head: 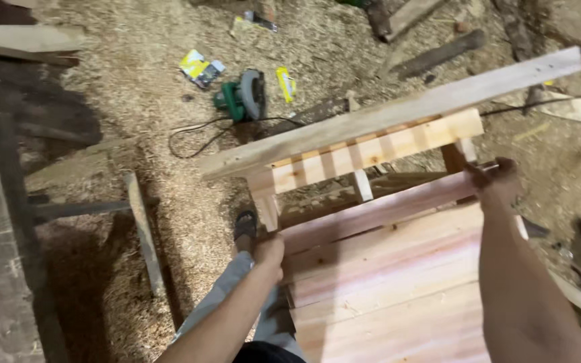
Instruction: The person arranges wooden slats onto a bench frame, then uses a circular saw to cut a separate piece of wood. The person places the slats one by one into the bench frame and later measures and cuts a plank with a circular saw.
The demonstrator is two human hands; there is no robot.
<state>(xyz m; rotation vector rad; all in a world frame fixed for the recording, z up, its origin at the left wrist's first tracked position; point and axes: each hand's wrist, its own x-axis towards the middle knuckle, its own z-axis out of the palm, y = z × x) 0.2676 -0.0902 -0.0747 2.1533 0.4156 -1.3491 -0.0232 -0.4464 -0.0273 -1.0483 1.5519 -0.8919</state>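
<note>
Both my arms reach forward and down, elbows slightly bent, to a pale wooden bench frame [384, 269] that is tipped toward me, its planked top facing up in front of my legs. My left hand [269, 254] is closed around the near left corner of the frame, just below a short leg. My right hand [495, 180] is clamped on the far right edge, fingers curled over the rail. A long loose board [398, 111] lies slantwise across the frame's upper end, overhanging on both sides. My sandalled foot [245, 225] stands just beside the left corner. The sawdust floor [142, 101] is open to the left, where a green circular saw [243, 97] lies well apart.
</note>
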